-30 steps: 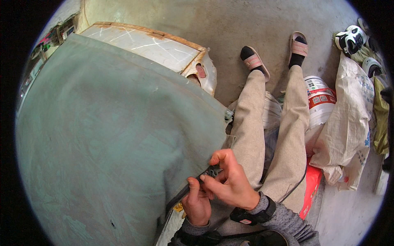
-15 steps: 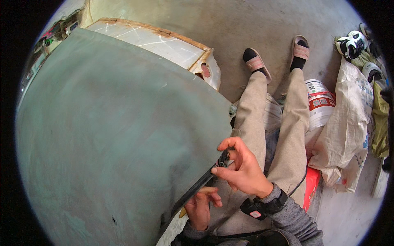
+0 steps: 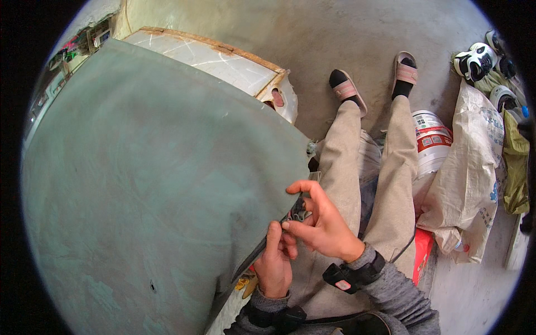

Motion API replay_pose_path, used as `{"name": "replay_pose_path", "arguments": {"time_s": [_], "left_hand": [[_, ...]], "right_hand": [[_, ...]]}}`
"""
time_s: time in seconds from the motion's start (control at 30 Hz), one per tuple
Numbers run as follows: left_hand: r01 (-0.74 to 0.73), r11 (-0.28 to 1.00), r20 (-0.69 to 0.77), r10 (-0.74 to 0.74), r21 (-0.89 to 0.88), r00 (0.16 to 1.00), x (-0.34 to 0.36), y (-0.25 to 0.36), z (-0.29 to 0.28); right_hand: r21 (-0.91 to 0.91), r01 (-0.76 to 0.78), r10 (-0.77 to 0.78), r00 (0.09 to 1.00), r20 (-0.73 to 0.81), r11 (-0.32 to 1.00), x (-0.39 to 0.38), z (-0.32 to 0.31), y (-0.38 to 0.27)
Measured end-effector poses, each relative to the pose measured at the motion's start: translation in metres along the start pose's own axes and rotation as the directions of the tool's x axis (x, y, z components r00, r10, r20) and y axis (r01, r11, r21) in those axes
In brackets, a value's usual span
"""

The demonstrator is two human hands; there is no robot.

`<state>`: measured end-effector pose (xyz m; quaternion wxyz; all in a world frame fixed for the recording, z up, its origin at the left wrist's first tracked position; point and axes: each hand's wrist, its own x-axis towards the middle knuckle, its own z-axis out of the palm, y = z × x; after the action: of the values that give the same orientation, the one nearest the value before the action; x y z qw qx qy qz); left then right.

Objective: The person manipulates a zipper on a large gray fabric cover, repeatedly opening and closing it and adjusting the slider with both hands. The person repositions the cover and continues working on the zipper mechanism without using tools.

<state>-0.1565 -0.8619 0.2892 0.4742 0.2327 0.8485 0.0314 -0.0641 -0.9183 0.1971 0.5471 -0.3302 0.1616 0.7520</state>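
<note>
Large grey-green curved sheet panel (image 3: 151, 184), propped beside the seated person's legs: left hand (image 3: 273, 262) pinches its dark lower edge (image 3: 262, 251) steady; right hand (image 3: 321, 223), fingers half-curled, grips the small dark fitting (image 3: 298, 214) there.

The big green panel (image 3: 151, 184) looks matt and slightly mottled, like painted board. The floor (image 3: 346, 39) is rough grey concrete. The sack (image 3: 466, 190) is woven plastic, the bucket (image 3: 431, 139) glossy plastic, the trousers (image 3: 385, 184) plain beige cloth.
</note>
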Motion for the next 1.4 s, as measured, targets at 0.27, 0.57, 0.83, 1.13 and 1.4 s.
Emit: {"name": "replay_pose_path", "arguments": {"time_s": [0.27, 0.57, 0.83, 1.13, 1.4], "left_hand": [[-0.033, 0.999, -0.029, 0.033, 0.012, 0.999, 0.000, -0.001, -0.003], [-0.092, 0.987, -0.005, 0.093, 0.134, 0.996, 0.007, -0.008, -0.007], [-0.105, 0.979, -0.131, 0.130, 0.176, 0.983, 0.007, -0.017, -0.002], [-0.044, 0.996, -0.068, 0.050, 0.076, 0.996, 0.006, -0.006, -0.013], [0.011, 0.999, -0.013, -0.011, 0.033, 1.000, 0.004, -0.002, -0.017]], "right_hand": [[-0.041, 0.064, -0.067, 0.995, -0.074, 0.997, -0.001, 0.007, 0.014], [-0.024, 0.025, -0.026, 0.999, -0.031, 0.999, 0.002, 0.002, 0.007], [-0.046, 0.029, -0.034, 0.994, -0.104, 0.999, -0.001, 0.007, 0.016], [0.138, -0.030, 0.045, 0.993, -0.106, 0.990, -0.003, 0.013, 0.012], [0.084, -0.080, 0.078, 0.997, 0.028, 0.993, -0.002, -0.009, -0.005]]}}
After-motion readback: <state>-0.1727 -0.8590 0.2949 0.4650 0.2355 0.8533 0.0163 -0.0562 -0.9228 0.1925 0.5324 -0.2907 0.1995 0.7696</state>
